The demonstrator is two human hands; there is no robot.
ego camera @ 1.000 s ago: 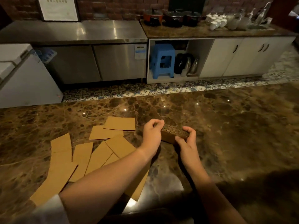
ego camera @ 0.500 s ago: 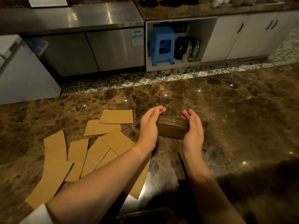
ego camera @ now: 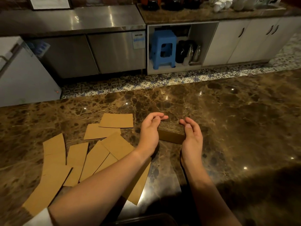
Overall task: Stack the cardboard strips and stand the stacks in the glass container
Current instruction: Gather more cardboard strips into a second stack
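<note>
— Both grips are off: the left hand [ego camera: 150,132] and right hand [ego camera: 192,141] now flank the stack [ego camera: 171,134] mid-worktop, fingers loosely apart, palms squaring its ends.

— More strips [ego camera: 76,159] wait near the left edge. No glass container in sight.

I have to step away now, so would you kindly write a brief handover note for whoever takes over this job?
Left hand: loosely curled at the left end of the stack, no firm grip.
Right hand: cupped against its right end.
The stack stands on edge on the marble counter.
Loose cardboard strips lie scattered to the left.
Done: one stack squared up.
Left: stack the loose strips, then stand the stacks in the glass container, which is not in view.
</note>
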